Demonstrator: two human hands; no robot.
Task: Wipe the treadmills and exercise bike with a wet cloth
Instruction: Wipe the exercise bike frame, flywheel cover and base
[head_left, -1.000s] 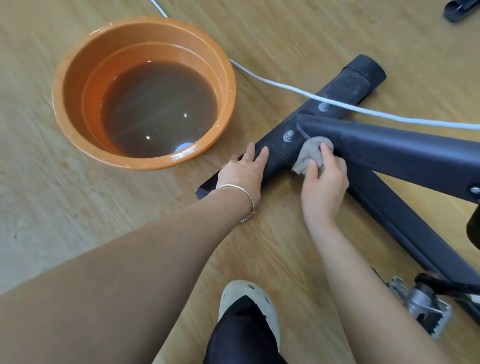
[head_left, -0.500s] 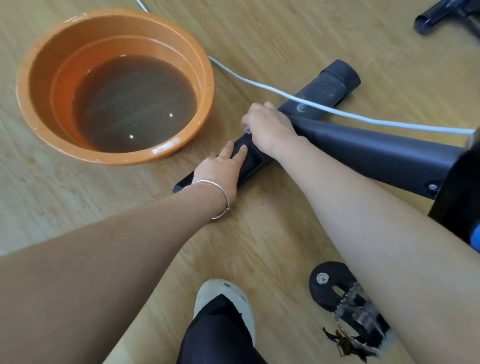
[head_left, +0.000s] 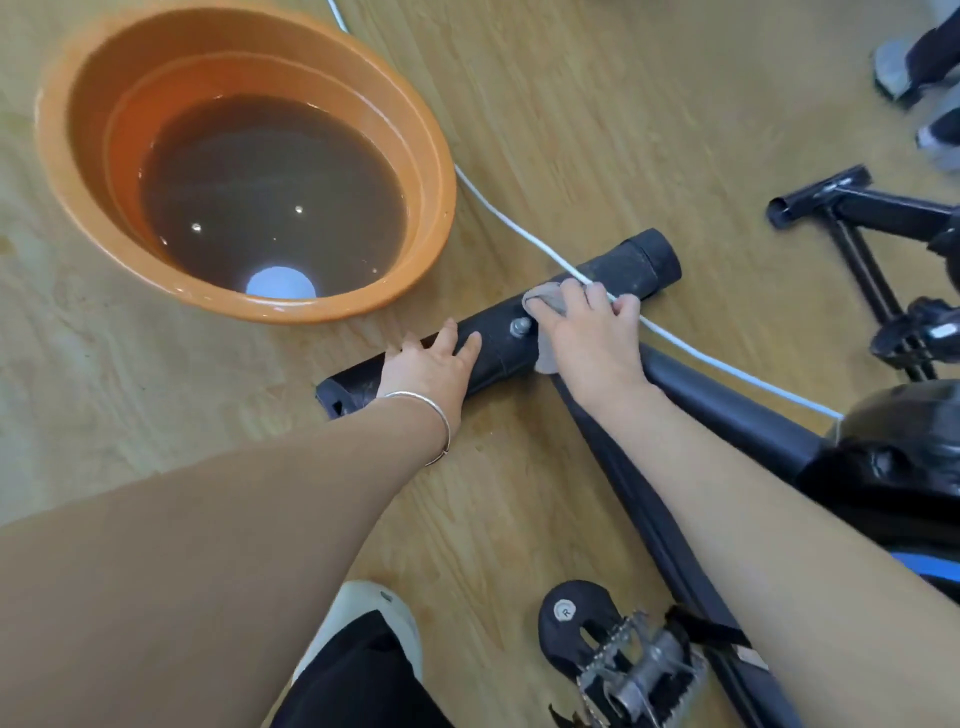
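The exercise bike's black base bar (head_left: 631, 262) lies across the wooden floor, with a bolt on top. My right hand (head_left: 587, 332) grips a grey wet cloth (head_left: 545, 299) and presses it on the bar just right of the bolt. Only the cloth's edges show past the fingers. My left hand (head_left: 428, 371), wearing a silver bracelet, rests flat with straight fingers on the bar's left part. The bike's black frame tubes (head_left: 727, 410) run from under my right arm toward the lower right.
An orange basin (head_left: 426, 140) of brown water stands on the floor at the upper left. A white cable (head_left: 498, 213) crosses the bar. A bike pedal (head_left: 623, 660) sits bottom centre beside my shoe (head_left: 363, 613). Another black stand (head_left: 841, 202) and someone's feet (head_left: 914, 57) are at the upper right.
My right hand with the cloth has moved along the bar to the right of the bolt. My left hand has stayed on the bar. The camera has shifted closer.
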